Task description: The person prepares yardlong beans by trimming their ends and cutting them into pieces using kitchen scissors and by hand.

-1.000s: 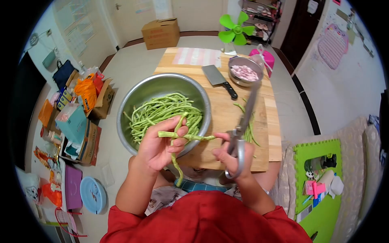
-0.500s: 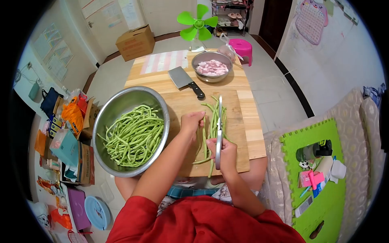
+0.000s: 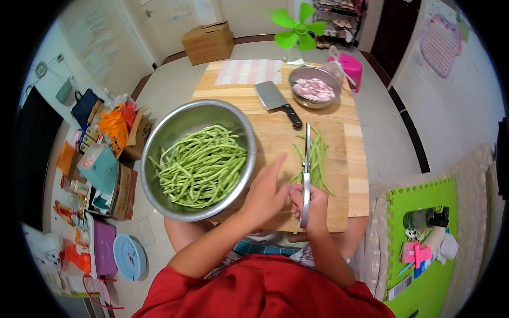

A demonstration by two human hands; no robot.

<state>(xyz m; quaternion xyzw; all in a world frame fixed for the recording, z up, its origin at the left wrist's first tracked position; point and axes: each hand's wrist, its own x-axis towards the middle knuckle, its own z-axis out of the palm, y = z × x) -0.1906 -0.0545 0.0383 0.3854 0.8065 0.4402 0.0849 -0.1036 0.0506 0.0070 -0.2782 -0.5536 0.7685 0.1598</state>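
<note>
My right hand (image 3: 314, 204) is closed around the handle of the metal scissors (image 3: 306, 175), which point away from me over the wooden cutting board (image 3: 335, 206). Beneath and beside the blades lie long green beans (image 3: 318, 153), and one bean end shows below my right hand. Close to my right fingers is my left hand (image 3: 265, 193), slightly blurred, with its fingers stretched and apart and no bean visible in it. To its left stands a big steel bowl (image 3: 147, 153) with many green beans (image 3: 204, 169) inside.
A cleaver (image 3: 271, 96) lies beyond the board, its black handle towards me. Behind it are a smaller bowl (image 3: 298, 98) of raw meat (image 3: 314, 89), a striped pink cloth (image 3: 246, 71) and a green fan (image 3: 300, 28). A green foam mat (image 3: 424, 191) lies at right.
My left hand has come back from the beans towards my right hand, and its fingers have opened out. The scissors stay in my right hand. The whole view has shifted.
</note>
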